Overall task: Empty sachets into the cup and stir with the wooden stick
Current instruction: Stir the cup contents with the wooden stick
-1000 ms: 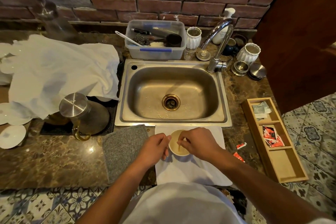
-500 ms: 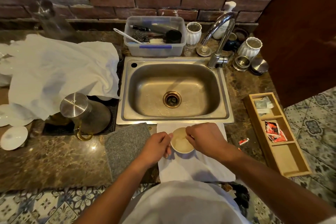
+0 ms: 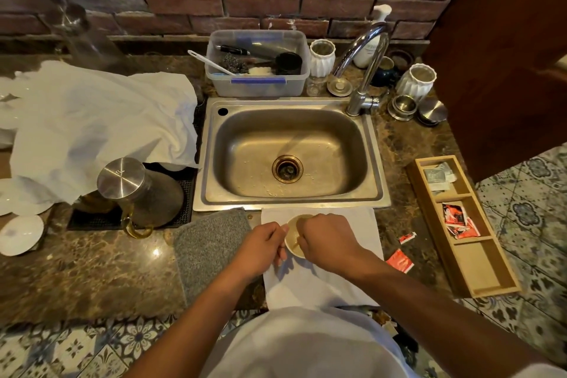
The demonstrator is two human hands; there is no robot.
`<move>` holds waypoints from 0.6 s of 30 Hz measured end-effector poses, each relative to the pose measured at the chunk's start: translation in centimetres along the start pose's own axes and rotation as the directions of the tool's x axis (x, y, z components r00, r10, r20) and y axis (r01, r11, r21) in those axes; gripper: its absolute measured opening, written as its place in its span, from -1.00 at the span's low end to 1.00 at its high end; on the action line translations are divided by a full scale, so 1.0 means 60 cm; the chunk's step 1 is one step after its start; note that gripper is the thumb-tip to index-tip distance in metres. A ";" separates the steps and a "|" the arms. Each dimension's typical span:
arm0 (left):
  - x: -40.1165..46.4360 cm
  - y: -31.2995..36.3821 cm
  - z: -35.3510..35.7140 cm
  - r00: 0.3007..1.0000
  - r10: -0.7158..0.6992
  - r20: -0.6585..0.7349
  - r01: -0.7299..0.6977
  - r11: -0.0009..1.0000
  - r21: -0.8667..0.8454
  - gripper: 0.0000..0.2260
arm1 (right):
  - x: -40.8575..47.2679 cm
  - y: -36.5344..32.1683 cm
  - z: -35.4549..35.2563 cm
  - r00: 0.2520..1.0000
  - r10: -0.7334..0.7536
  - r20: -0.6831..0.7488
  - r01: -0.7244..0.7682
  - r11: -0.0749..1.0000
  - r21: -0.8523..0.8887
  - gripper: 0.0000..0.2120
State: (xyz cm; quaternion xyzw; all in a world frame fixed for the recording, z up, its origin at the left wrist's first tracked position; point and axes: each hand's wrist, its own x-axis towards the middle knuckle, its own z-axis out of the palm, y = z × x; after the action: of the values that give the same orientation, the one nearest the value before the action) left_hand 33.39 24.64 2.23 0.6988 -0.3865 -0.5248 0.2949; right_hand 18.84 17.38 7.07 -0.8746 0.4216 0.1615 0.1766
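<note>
A small cream cup [image 3: 294, 239] with pale brown liquid stands on a white napkin [image 3: 319, 282] in front of the sink. My left hand [image 3: 260, 247] grips the cup's left side. My right hand [image 3: 326, 239] hovers over the cup and covers most of it, its fingers pinched on the thin wooden stick [image 3: 297, 242], whose lower end shows dipped in the liquid. Two torn red sachets [image 3: 399, 260] lie on the counter to the right of the napkin.
A wooden tray [image 3: 484, 279] at the right holds red and grey sachets. A steel sink [image 3: 290, 156] lies behind the cup, a grey cloth [image 3: 208, 242] to its left, a steel-lidded jug [image 3: 138, 190] and white cloth further left. Jars and a plastic tub stand by the tap.
My right hand has moved round over the cup with the stick, from the cup's right rim back across its top. My left hand stays on the cup's side.
</note>
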 end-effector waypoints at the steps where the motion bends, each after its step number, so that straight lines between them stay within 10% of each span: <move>1: 0.000 0.001 0.000 1.000 -0.006 0.003 0.006 1.000 -0.010 -0.61 | 0.004 0.003 -0.003 1.000 -0.005 -0.023 0.004 0.999 -0.032 -0.70; 18: -0.003 0.007 0.004 0.999 -0.025 0.021 0.028 0.993 -0.111 -0.65 | -0.029 0.017 -0.004 0.999 0.021 0.032 -0.019 0.998 -0.062 -0.65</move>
State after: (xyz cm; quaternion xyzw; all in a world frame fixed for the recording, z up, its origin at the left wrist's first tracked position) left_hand 33.05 24.54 2.61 0.6810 -0.3502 -0.5564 0.3227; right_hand 17.02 17.88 7.86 -0.8728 0.4221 0.1903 0.1545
